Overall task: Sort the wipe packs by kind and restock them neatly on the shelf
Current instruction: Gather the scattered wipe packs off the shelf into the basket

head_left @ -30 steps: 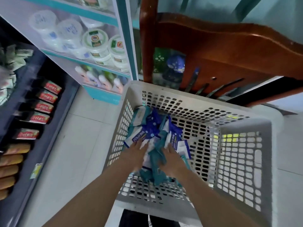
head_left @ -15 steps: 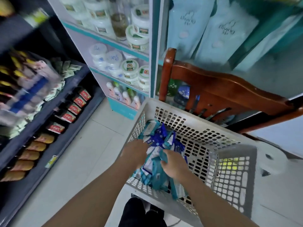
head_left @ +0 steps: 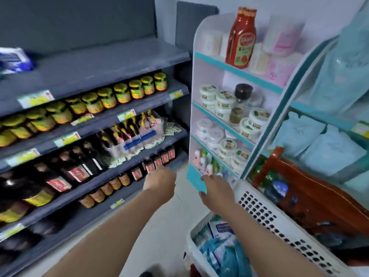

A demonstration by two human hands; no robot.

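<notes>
Both hands reach forward above the tiled floor: the left hand [head_left: 159,183] in front of the lower boards of the grey shelf unit [head_left: 111,62], the right hand [head_left: 217,189] just before the teal foot of the white rack [head_left: 199,96]. We see only their backs, fingers pointing away, so we cannot tell how far either is open or whether it holds anything. Wipe packs [head_left: 221,248], teal and blue-white, lie heaped in the white perforated basket [head_left: 265,218] at lower right, beside a wooden chair [head_left: 319,196]. We note one blurred blue-and-white pack [head_left: 14,59] on the top grey board, far left, above the yellow-lidded jars [head_left: 119,94].
</notes>
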